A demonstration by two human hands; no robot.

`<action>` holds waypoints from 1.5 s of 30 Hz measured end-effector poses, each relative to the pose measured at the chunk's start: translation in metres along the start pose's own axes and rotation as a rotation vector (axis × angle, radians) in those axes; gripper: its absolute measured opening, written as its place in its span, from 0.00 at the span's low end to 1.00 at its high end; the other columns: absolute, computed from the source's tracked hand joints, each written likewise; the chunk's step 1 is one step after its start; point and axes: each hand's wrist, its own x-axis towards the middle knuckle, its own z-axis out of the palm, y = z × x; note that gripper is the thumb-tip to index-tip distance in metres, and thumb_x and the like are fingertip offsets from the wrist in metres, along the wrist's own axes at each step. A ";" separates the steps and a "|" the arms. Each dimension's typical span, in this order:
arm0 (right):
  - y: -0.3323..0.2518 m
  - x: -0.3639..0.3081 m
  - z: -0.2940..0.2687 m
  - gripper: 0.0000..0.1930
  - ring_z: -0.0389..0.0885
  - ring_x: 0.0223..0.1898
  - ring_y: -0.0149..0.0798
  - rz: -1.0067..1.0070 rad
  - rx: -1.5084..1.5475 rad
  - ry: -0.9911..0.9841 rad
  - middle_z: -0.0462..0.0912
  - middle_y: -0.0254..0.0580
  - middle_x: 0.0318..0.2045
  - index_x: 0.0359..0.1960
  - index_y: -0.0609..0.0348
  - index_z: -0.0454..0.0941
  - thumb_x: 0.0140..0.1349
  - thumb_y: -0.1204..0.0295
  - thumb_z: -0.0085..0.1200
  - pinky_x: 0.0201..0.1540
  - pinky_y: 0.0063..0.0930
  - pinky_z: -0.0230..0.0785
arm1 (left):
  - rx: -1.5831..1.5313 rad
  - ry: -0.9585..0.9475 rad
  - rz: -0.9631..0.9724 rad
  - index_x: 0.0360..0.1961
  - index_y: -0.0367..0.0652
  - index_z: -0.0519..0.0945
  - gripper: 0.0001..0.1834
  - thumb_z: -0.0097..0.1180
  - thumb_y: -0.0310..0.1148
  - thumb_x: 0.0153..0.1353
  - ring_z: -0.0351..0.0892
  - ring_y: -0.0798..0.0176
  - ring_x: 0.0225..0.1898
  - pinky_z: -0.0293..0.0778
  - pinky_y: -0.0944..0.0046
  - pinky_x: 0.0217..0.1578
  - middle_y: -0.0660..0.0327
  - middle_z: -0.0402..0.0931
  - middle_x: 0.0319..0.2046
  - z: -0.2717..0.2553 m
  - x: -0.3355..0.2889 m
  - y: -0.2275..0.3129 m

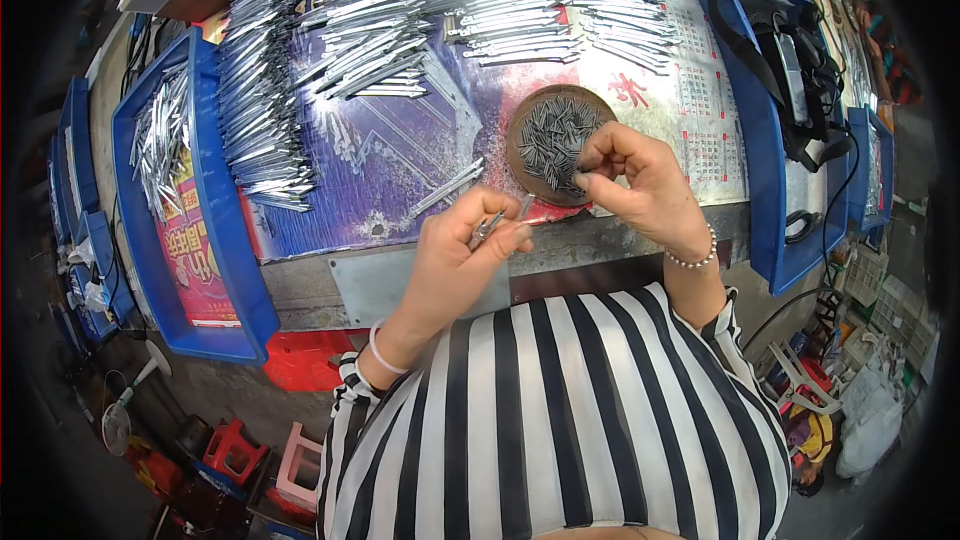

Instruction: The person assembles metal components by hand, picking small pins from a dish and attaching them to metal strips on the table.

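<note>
Left fingers [488, 202] pinch a metal piece [485, 230] near the bench edge [715, 228]; right fingers [612, 192], grip unclear, overhang the bowl rim [518, 122].

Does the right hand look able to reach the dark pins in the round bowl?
Probably yes: the right hand reaches over the bowl, whose open top leaves the dark pins exposed.

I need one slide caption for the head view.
Left hand holds a slim metal piece, right hand over a round bowl of small dark pins.
</note>
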 end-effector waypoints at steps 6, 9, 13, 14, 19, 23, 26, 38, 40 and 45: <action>-0.006 -0.009 -0.001 0.07 0.81 0.32 0.26 0.104 0.741 -0.064 0.81 0.37 0.32 0.40 0.67 0.75 0.61 0.80 0.55 0.37 0.18 0.75 | -0.232 -0.049 -0.037 0.40 0.34 0.73 0.07 0.56 0.25 0.64 0.80 0.72 0.33 0.75 0.72 0.36 0.62 0.78 0.30 0.014 0.003 0.000; 0.001 -0.011 0.005 0.07 0.81 0.32 0.26 0.099 0.954 -0.111 0.81 0.37 0.32 0.41 0.65 0.74 0.62 0.78 0.56 0.38 0.17 0.75 | -0.207 -0.072 -0.059 0.40 0.34 0.74 0.07 0.56 0.25 0.64 0.81 0.70 0.34 0.76 0.72 0.37 0.62 0.78 0.31 0.017 0.005 0.002; -0.001 -0.011 0.009 0.06 0.80 0.31 0.25 0.097 1.013 -0.137 0.80 0.36 0.30 0.39 0.64 0.74 0.64 0.75 0.55 0.36 0.17 0.74 | -0.147 -0.072 -0.032 0.40 0.34 0.75 0.06 0.56 0.25 0.64 0.81 0.70 0.34 0.76 0.72 0.36 0.62 0.78 0.31 0.016 0.004 0.002; -0.002 -0.010 0.010 0.06 0.80 0.30 0.25 0.106 1.008 -0.154 0.80 0.35 0.30 0.39 0.63 0.74 0.65 0.75 0.55 0.35 0.17 0.73 | -0.120 -0.079 -0.033 0.40 0.34 0.76 0.06 0.57 0.25 0.64 0.81 0.70 0.34 0.76 0.72 0.36 0.62 0.79 0.31 0.016 0.004 0.002; -0.006 -0.012 0.010 0.06 0.78 0.28 0.24 0.135 0.971 -0.198 0.80 0.36 0.30 0.38 0.63 0.73 0.65 0.73 0.54 0.33 0.17 0.72 | -0.118 -0.083 -0.026 0.39 0.34 0.76 0.06 0.57 0.25 0.63 0.81 0.70 0.33 0.76 0.72 0.36 0.61 0.79 0.32 0.016 0.004 0.002; -0.008 -0.015 0.009 0.06 0.77 0.29 0.23 0.144 0.911 -0.202 0.79 0.34 0.29 0.38 0.63 0.72 0.66 0.73 0.54 0.33 0.17 0.72 | -0.049 -0.086 0.029 0.38 0.34 0.76 0.05 0.57 0.25 0.63 0.81 0.70 0.33 0.76 0.71 0.35 0.61 0.80 0.30 0.016 0.004 0.000; -0.010 -0.017 0.012 0.06 0.77 0.29 0.22 0.097 0.839 -0.169 0.78 0.33 0.29 0.38 0.63 0.72 0.66 0.74 0.53 0.33 0.17 0.72 | -0.012 -0.105 0.031 0.38 0.34 0.77 0.06 0.57 0.25 0.63 0.82 0.69 0.32 0.76 0.70 0.34 0.61 0.80 0.28 0.015 0.003 0.001; -0.014 -0.028 0.015 0.06 0.77 0.27 0.24 -0.044 0.464 -0.073 0.77 0.35 0.25 0.34 0.64 0.71 0.65 0.74 0.53 0.30 0.19 0.70 | 0.058 -0.128 0.064 0.39 0.35 0.77 0.08 0.54 0.30 0.65 0.84 0.67 0.30 0.76 0.69 0.31 0.58 0.82 0.26 0.021 -0.002 0.004; -0.018 -0.028 0.013 0.05 0.77 0.25 0.25 -0.085 0.328 -0.038 0.77 0.36 0.23 0.33 0.65 0.71 0.64 0.75 0.52 0.28 0.21 0.70 | 0.069 -0.125 0.091 0.40 0.35 0.77 0.08 0.53 0.30 0.66 0.83 0.67 0.29 0.75 0.69 0.30 0.58 0.82 0.26 0.022 -0.002 0.004; -0.010 -0.031 0.012 0.05 0.75 0.27 0.21 0.040 0.601 -0.157 0.78 0.32 0.27 0.34 0.62 0.72 0.66 0.74 0.50 0.29 0.15 0.69 | 0.127 -0.172 0.147 0.42 0.35 0.77 0.10 0.51 0.31 0.67 0.81 0.69 0.26 0.73 0.69 0.27 0.58 0.82 0.26 0.020 -0.001 0.007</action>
